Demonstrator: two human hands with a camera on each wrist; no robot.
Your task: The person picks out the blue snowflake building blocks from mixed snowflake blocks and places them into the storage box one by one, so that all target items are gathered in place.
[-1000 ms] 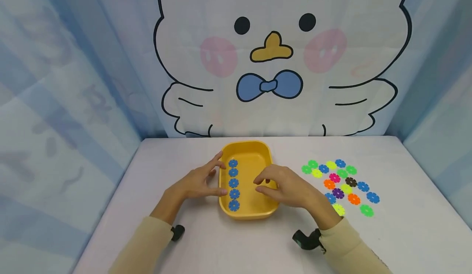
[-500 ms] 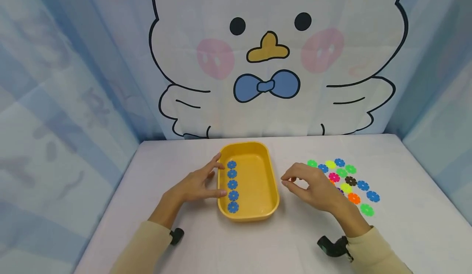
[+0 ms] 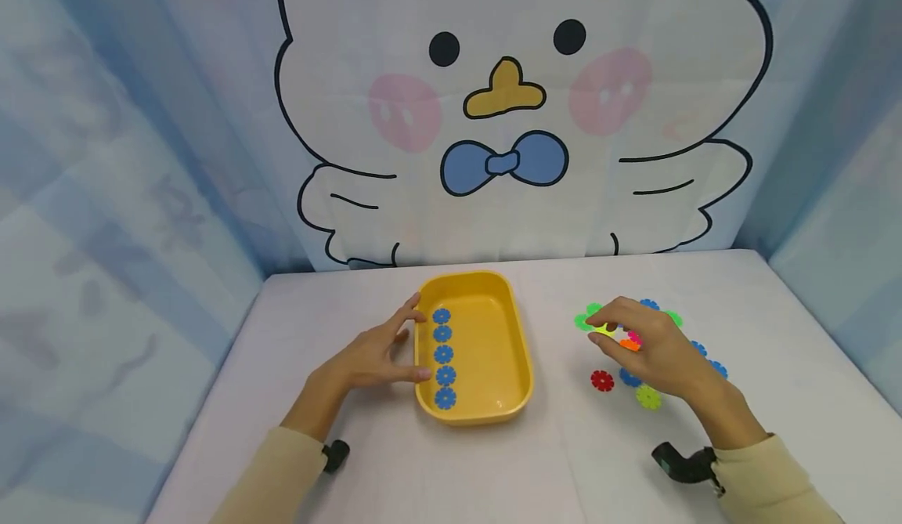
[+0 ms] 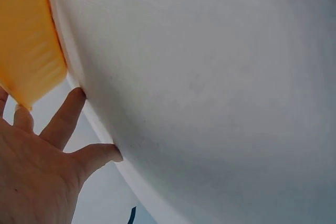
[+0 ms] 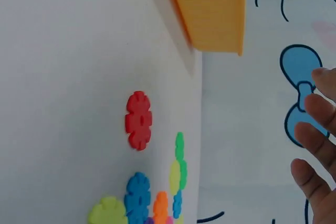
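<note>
A yellow tray (image 3: 486,344) stands mid-table, with several blue notched flower-shaped discs (image 3: 444,354) in a column along its left side. My left hand (image 3: 366,355) touches the tray's left edge, thumb near the front and fingers farther back. In the left wrist view those fingers (image 4: 65,116) are spread, some against the tray wall (image 4: 31,40). To the right, my right hand (image 3: 651,348) hovers over loose coloured discs, thumb and fingers apart, nothing seen between them. A red disc (image 3: 602,381) lies left of that hand, beside a blue disc (image 3: 630,377). The hand hides part of the group.
Green discs (image 3: 583,322) lie at the group's far left, a yellow-green disc (image 3: 648,397) at its front. More blue discs (image 3: 717,369) show right of the hand. A white cloth covers the table (image 3: 521,477); a cartoon-printed curtain (image 3: 507,218) rises behind it.
My right hand has moved from over the tray rightward to above the loose discs, its thumb and fingers parting. The red disc has come into view. My left hand stays at the tray.
</note>
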